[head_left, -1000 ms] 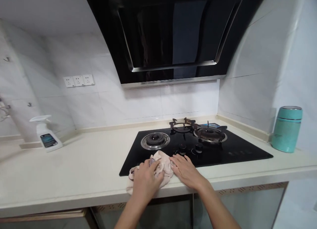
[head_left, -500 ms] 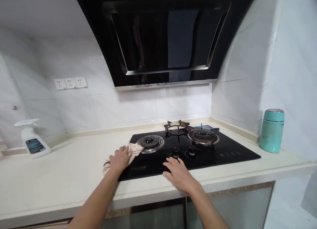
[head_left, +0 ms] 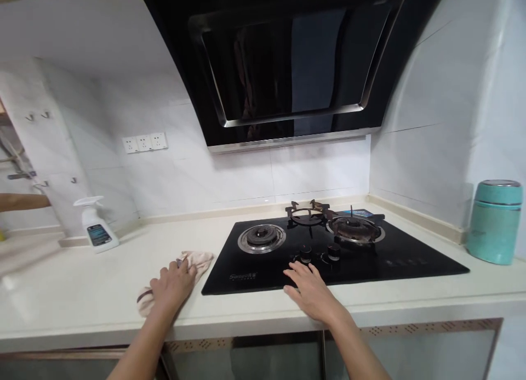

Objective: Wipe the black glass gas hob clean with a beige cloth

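Observation:
A pale cloth (head_left: 201, 260) with a dark stripe lies bunched on the white counter, just left of the black gas hob (head_left: 271, 280). My left hand (head_left: 175, 284) presses down on it with fingers curled into the fabric, so part of the cloth is hidden. Near the hob's front edge rests my right hand (head_left: 310, 293), fingers spread and holding nothing. Its fingertips are just below the left control knob (head_left: 305, 253); a second knob (head_left: 333, 253) is to the right. The left burner (head_left: 262, 237) has no pan support over it.
A white spray bottle (head_left: 98, 232) stands at the back left. One loose pan support (head_left: 308, 217) sits behind the burners. A turquoise flask (head_left: 494, 226) stands far right. Above hangs a black range hood (head_left: 296, 141). Another person's forearm (head_left: 22, 202) shows at the left edge.
My left hand has dragged the cloth leftward off the hob's edge onto the counter. My right hand stays by the knobs. The view has turned left, bringing a forearm into sight.

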Demonstrator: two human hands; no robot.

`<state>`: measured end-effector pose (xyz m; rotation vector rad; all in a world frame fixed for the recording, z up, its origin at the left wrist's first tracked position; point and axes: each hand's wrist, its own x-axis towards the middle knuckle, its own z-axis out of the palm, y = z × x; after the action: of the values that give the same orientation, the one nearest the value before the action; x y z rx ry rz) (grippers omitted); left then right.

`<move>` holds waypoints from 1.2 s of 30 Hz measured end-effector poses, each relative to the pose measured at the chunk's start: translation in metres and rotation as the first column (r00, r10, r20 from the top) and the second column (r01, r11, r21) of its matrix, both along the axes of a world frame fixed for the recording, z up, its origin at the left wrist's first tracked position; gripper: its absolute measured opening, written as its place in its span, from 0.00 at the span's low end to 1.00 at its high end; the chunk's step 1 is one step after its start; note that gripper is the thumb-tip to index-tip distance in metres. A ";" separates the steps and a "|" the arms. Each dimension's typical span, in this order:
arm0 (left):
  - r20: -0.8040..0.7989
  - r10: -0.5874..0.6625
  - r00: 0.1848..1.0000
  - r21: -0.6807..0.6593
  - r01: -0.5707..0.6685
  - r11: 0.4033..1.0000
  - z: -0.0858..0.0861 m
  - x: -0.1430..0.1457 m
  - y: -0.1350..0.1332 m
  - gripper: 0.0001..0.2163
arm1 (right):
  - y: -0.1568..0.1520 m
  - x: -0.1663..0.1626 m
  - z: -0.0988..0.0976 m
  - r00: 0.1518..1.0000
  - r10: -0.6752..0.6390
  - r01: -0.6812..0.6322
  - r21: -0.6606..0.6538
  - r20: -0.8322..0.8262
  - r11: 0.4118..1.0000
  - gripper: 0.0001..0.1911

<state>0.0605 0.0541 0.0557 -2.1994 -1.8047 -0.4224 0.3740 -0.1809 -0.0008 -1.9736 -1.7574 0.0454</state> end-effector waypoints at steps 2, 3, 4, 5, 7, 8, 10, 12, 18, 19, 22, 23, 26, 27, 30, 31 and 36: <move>-0.054 -0.030 0.998 0.014 0.030 0.999 -0.002 0.005 -0.027 0.23 | 0.000 -0.001 -0.002 1.000 -0.005 0.005 0.007 0.002 1.000 0.28; -0.079 -0.047 0.996 0.018 0.048 0.999 -0.003 0.007 -0.040 0.23 | 0.001 -0.001 -0.002 1.000 -0.009 0.009 0.011 0.003 1.000 0.28; -0.091 -0.051 0.995 0.025 0.054 0.998 -0.004 0.008 -0.051 0.22 | 0.001 -0.001 -0.002 1.000 -0.011 0.011 0.013 0.005 1.000 0.28; -0.097 -0.048 0.994 0.034 0.052 0.998 -0.005 0.009 -0.061 0.22 | 0.000 -0.001 -0.002 1.000 -0.013 0.013 0.013 0.006 1.000 0.28; -0.097 -0.029 0.995 0.054 0.034 0.998 -0.006 0.009 -0.073 0.21 | 0.000 -0.001 -0.002 1.000 -0.011 0.011 0.005 0.006 1.000 0.28; -0.098 -0.023 0.995 0.061 0.029 0.998 -0.006 0.009 -0.076 0.21 | 0.000 -0.001 -0.002 1.000 -0.010 0.010 -0.001 0.002 1.000 0.28; -0.103 -0.026 0.994 0.064 0.033 0.997 -0.006 0.009 -0.078 0.21 | -0.001 0.000 -0.001 1.000 -0.008 0.008 -0.011 -0.009 1.000 0.29; -0.099 -0.032 0.995 0.069 0.039 0.997 -0.005 0.009 -0.077 0.21 | -0.001 0.001 -0.002 1.000 -0.007 0.007 -0.015 -0.012 1.000 0.29; -0.049 -0.042 0.998 0.084 0.046 0.995 -0.006 0.008 -0.076 0.21 | 0.000 0.002 -0.004 1.000 -0.020 0.020 -0.004 0.004 1.000 0.28; -0.045 -0.044 0.998 0.087 0.048 0.995 -0.007 0.008 -0.076 0.21 | 0.000 0.002 -0.004 1.000 -0.021 0.021 -0.005 0.007 1.000 0.28; -0.049 -0.042 0.998 0.112 0.047 0.993 -0.010 0.008 -0.076 0.21 | -0.001 0.002 -0.002 1.000 -0.019 0.020 -0.016 0.011 1.000 0.28; -0.051 -0.036 0.998 0.122 0.042 0.992 -0.011 0.008 -0.076 0.21 | -0.001 0.002 -0.002 1.000 -0.018 0.018 -0.020 0.012 1.000 0.29; -0.033 0.002 0.999 0.153 0.003 0.988 -0.015 0.011 -0.080 0.22 | -0.001 0.000 0.000 1.000 -0.016 0.017 -0.020 0.017 1.000 0.29; -0.019 0.017 1.000 0.166 -0.014 0.986 -0.015 0.013 -0.082 0.22 | -0.001 -0.001 0.000 1.000 -0.019 0.019 -0.018 0.021 1.000 0.28; 0.024 0.030 0.999 0.199 -0.034 0.979 -0.019 0.023 -0.092 0.22 | 0.001 -0.002 -0.001 0.999 -0.027 0.028 -0.013 0.042 1.000 0.28; 0.033 0.011 0.999 0.196 -0.018 0.980 -0.020 0.029 -0.098 0.22 | 0.001 -0.002 -0.002 0.998 -0.029 0.029 -0.008 0.050 1.000 0.28; 0.040 -0.318 0.947 0.149 0.309 0.939 -0.031 0.095 -0.143 0.19 | 0.002 0.001 -0.007 0.999 -0.020 0.019 0.035 0.029 0.999 0.30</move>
<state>0.1557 -0.0885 0.0252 -2.3999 -1.4019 -0.6708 0.3746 -0.1786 -0.0079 -1.9757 -1.7454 -0.0201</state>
